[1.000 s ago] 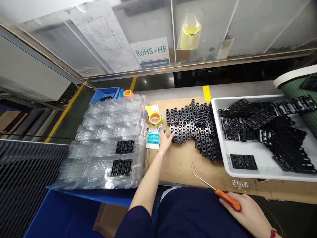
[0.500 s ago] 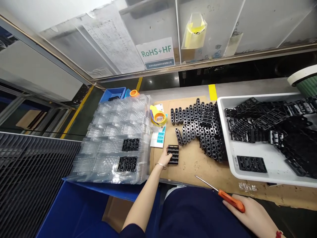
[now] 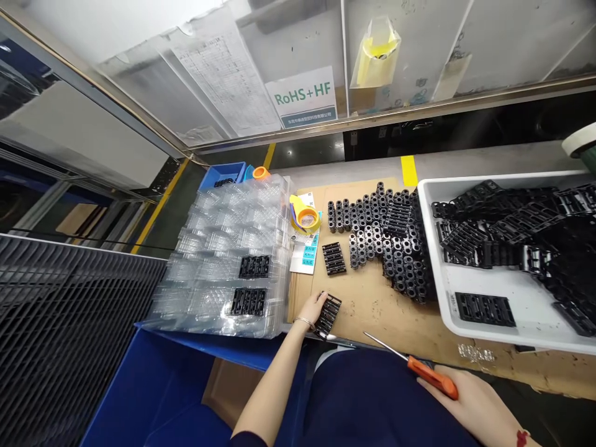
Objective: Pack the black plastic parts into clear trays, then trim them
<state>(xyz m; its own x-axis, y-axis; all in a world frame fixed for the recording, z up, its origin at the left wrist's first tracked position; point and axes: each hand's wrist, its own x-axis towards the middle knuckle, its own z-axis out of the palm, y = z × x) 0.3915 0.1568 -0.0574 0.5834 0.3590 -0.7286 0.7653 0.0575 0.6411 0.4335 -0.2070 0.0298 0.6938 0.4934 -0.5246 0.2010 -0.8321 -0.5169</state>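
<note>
My left hand (image 3: pixel 311 312) is closed on a black slotted plastic part (image 3: pixel 329 315), tilted at the front edge of the cardboard sheet (image 3: pixel 358 316). A second part of the same kind (image 3: pixel 334 258) lies flat just beyond it. My right hand (image 3: pixel 465 400) grips an orange-handled screwdriver (image 3: pixel 431 375), its thin shaft pointing left across my lap. Many like black parts (image 3: pixel 403 264) stand packed in rows on the cardboard. Two more, a nearer one (image 3: pixel 248 302) and a farther one (image 3: pixel 254 266), sit in the top clear plastic tray (image 3: pixel 195 273) on the left.
A white bin (image 3: pixel 435 292) of loose black parts stands on the right. An orange-and-yellow tape dispenser (image 3: pixel 305 216) rests on labelled paper (image 3: pixel 302 259). A small blue bin (image 3: pixel 209 179) is behind the trays. A large blue container (image 3: pixel 125 385) stands below them.
My left hand has drawn a black part nearer and tilted it. One part that leaned at the end of the near row now lies flat. The right hand still holds the screwdriver.
</note>
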